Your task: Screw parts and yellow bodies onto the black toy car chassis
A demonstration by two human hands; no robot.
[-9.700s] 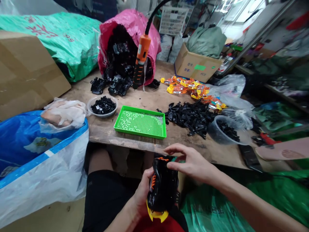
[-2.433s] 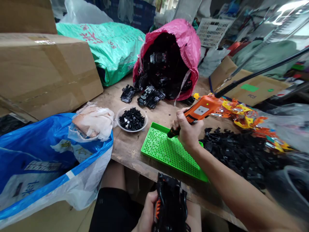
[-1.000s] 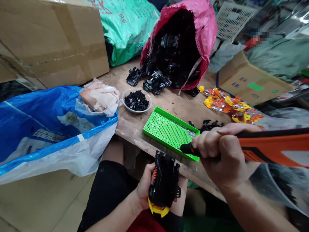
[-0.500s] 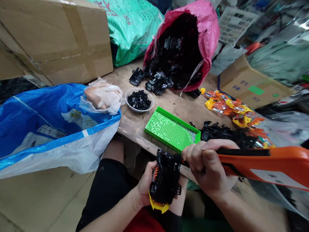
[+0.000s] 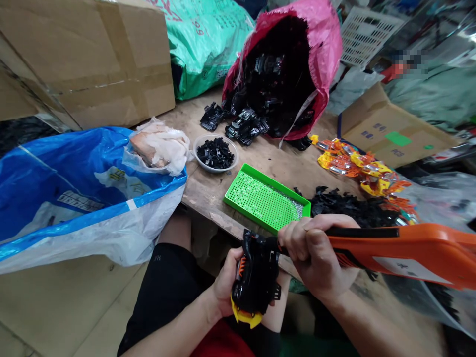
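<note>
My left hand [image 5: 225, 285] is closed around a black toy car body [image 5: 255, 277] with a yellow end piece and orange markings, held above my lap. In my right hand [image 5: 320, 258] is an orange electric screwdriver [image 5: 412, 248]; the fingers wrap its front end. Its dark nose meets the upper right of the car body, and the tip itself is hidden. Just beyond my hands, a green perforated tray [image 5: 256, 215] holds many small metal screws, gathered mostly toward its right end.
A bowl of small black parts [image 5: 215, 153] stands behind the tray. A pink sack [image 5: 322, 54] spills black car bodies. Black parts [image 5: 345, 208] and orange-yellow pieces [image 5: 366, 168] lie to the right. A blue sack [image 5: 70, 173] and a cardboard box [image 5: 96, 64] are at left.
My right hand and the screwdriver have shifted slightly left, and the screwdriver's rear end sits a little lower. The car body stays in my left hand almost unmoved.
</note>
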